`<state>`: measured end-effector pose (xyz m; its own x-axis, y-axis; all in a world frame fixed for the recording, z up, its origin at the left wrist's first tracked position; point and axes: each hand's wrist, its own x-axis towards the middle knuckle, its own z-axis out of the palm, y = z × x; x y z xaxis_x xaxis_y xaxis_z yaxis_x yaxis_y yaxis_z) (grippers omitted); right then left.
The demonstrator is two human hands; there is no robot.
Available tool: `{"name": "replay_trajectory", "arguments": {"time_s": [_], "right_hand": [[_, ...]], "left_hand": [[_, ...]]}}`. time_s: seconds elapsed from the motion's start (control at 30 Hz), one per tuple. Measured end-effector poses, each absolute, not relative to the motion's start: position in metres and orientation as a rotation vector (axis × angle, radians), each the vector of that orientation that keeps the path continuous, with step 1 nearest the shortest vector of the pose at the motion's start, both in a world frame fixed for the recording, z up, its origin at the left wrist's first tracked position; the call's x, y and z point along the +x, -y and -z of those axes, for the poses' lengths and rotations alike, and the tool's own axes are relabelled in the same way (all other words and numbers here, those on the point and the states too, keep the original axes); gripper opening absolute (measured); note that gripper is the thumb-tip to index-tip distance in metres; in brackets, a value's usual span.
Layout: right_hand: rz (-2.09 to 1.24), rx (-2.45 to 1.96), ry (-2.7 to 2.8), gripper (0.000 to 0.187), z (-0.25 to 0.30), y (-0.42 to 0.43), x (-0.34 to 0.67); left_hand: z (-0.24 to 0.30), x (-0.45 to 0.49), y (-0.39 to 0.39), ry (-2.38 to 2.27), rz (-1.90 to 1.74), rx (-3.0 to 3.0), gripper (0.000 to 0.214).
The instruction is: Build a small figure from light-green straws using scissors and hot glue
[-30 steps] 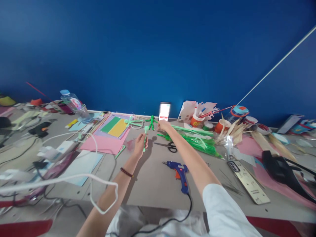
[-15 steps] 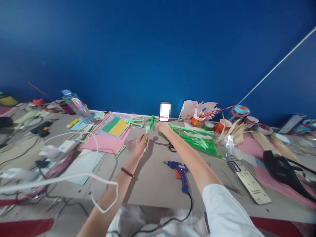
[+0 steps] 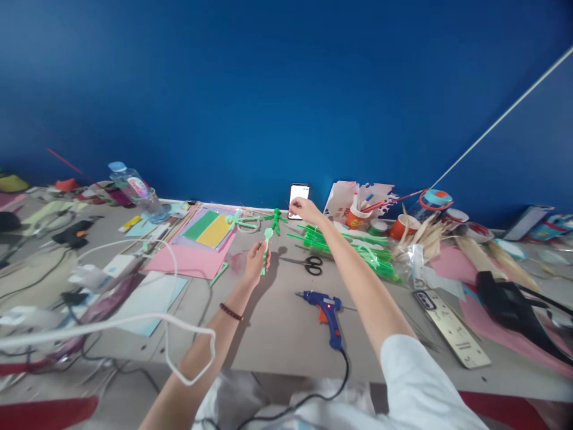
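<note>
Even, fairly bright light from the upper left gives the left hand [image 3: 256, 261] a soft shadow just to its right on the grey surface [image 3: 277, 334], and the blue wall [image 3: 268, 89] darkens toward the upper corners. The centre is sharp, down to the pale green stick [image 3: 265, 248] it holds; the wide lens bows the edges and smears the white cable [image 3: 134, 321] at left.

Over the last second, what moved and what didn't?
The right hand lifted from the table beside the green figure and went farther out to the phone leaning at the wall; whether it touches the screen is unclear. The left hand kept its grip on the pale green stick, barely shifting. Glue gun and scissors lie where they were.
</note>
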<state>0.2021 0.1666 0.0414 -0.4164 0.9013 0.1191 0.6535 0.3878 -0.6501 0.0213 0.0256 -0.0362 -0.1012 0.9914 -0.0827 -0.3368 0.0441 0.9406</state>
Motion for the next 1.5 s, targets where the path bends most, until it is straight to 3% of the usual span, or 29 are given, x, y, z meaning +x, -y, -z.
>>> {"name": "replay_trajectory", "arguments": {"time_s": [0.27,0.53,0.73,0.97,1.03,1.13,1.2,1.3,1.5], "right_hand": [[-0.786,-1.196,2.172,0.02,-0.043,-0.167,0.195],[-0.689,-1.4,2.328,0.03,-0.016,-0.142,0.164],[-0.496,-1.56,2.399,0.031,0.002,-0.115,0.146],[-0.211,-1.447,2.452,0.037,-0.01,-0.073,0.182],[-0.127,-1.453,2.498,0.049,-0.014,-0.067,0.208],[-0.142,-1.638,2.568,0.091,-0.015,-0.062,0.243],[-0.181,-1.701,2.604,0.102,-0.011,-0.06,0.257],[-0.194,-1.649,2.581,0.098,-0.006,-0.06,0.267],[-0.409,-1.535,2.417,0.072,-0.022,-0.069,0.281]], "left_hand": [[0.04,0.021,-0.029,-1.065,-1.384,0.822,0.022],[0.039,0.021,-0.028,-1.065,-1.379,0.846,0.024],[0.043,0.021,-0.031,-1.079,-1.38,0.866,0.027],[0.041,0.02,-0.029,-1.062,-1.365,0.866,0.023],[0.04,0.019,-0.028,-1.052,-1.371,0.852,0.022],[0.041,0.019,-0.029,-1.049,-1.383,0.846,0.024],[0.041,0.019,-0.03,-1.054,-1.391,0.844,0.025],[0.043,0.019,-0.032,-1.069,-1.393,0.846,0.025],[0.044,0.018,-0.032,-1.062,-1.372,0.892,0.028]]}}
